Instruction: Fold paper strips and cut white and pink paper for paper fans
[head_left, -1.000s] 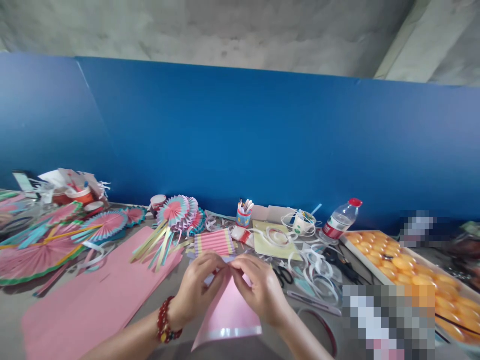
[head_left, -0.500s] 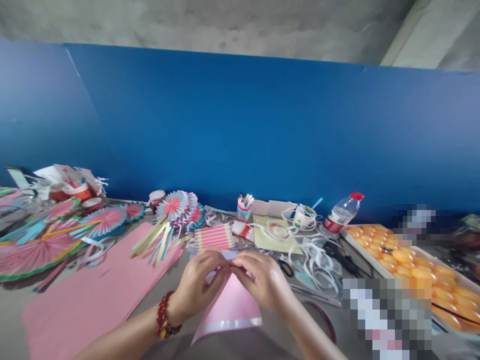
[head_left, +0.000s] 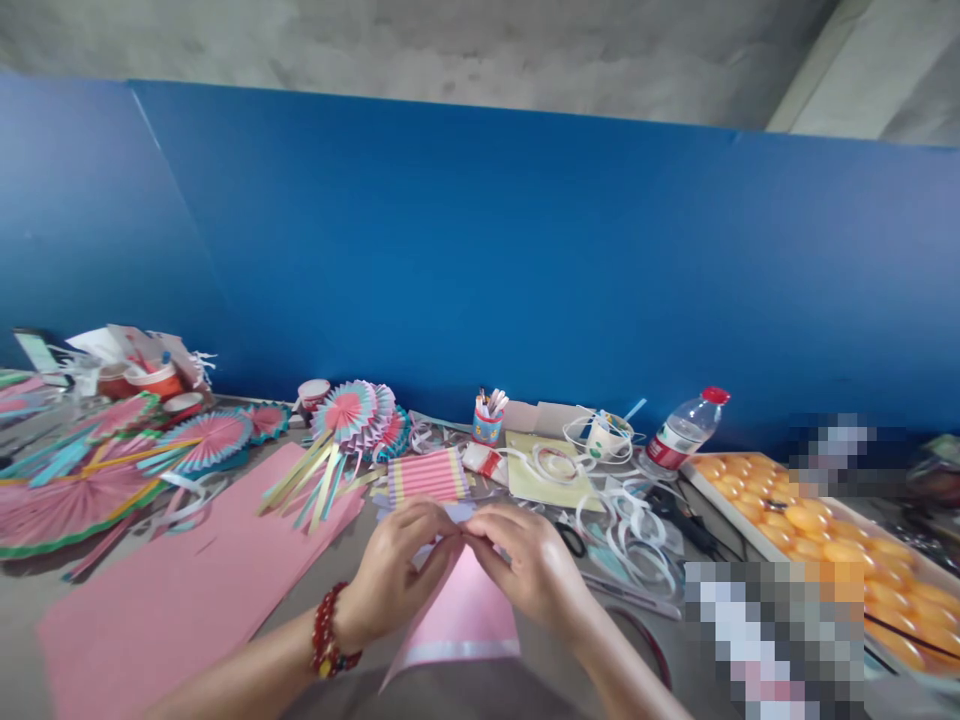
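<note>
A pink sheet of paper (head_left: 469, 615) with a pale strip along its near edge hangs from my fingers, its far end pinched together. My left hand (head_left: 401, 565), with a red bead bracelet (head_left: 328, 632) at the wrist, closes on that end. From the other side my right hand (head_left: 525, 560) pinches the same spot, and the fingertips of both hands meet. Just beyond them lies a pleated pink paper (head_left: 427, 474) with yellow and purple bands. The exact fold between the fingertips is hidden.
Large pink sheets (head_left: 187, 580) and paper fan rosettes (head_left: 345, 415) lie to the left. White ribbon loops (head_left: 630, 530), scissors (head_left: 571, 540), a utility knife (head_left: 634, 595) and a water bottle (head_left: 686, 430) are to the right, near a box of orange balls (head_left: 810, 515). A pen cup (head_left: 488, 420) stands behind.
The near edge of the pink paper has shifted slightly to the left. Both hands keep their pinch at nearly the same place.
</note>
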